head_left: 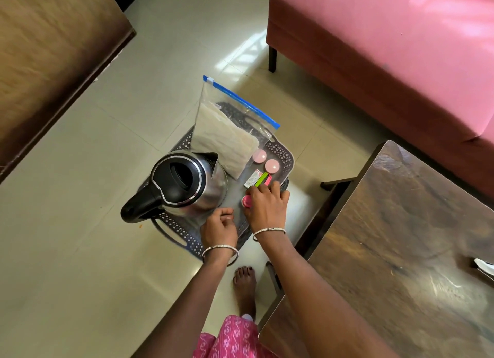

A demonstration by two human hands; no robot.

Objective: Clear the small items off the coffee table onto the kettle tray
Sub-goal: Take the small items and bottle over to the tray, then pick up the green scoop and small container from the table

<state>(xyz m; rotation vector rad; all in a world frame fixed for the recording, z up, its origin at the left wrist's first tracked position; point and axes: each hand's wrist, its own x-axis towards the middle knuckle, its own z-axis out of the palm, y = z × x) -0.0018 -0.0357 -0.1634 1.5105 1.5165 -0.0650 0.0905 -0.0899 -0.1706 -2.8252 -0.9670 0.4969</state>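
Floor (80, 250): pale tiles. The tray sits on it, between the sofa and the counter.
Sofa (387, 50): pink, past the tray's far side.
Counter (401, 237): dark shiny wood, right of the tray. A white thing (483, 264) sits at its right edge, cut off.
Tray (287, 157): dark, with little holes in its rim.
Kettle (192, 186): silver with a black top and handle, at the tray's left edge. No brand shows.
Bag (227, 133): clear, with a blue zip strip and something pale inside. It lies over the tray's far corner.
Right grip (267, 205): bent down at the tray's right edge. It hides the near end of the green stick (261, 179) and touches a pink round thing (246, 200). I cannot tell if it is grasping either.
Left grip (219, 228): clenched, nothing seen in it, at the tray's near edge just beside the kettle.
Pink discs (271, 166): two, by the right edge, beside the bag.
Small box (252, 179): white and red, under the green stick. Its print is too small to read.
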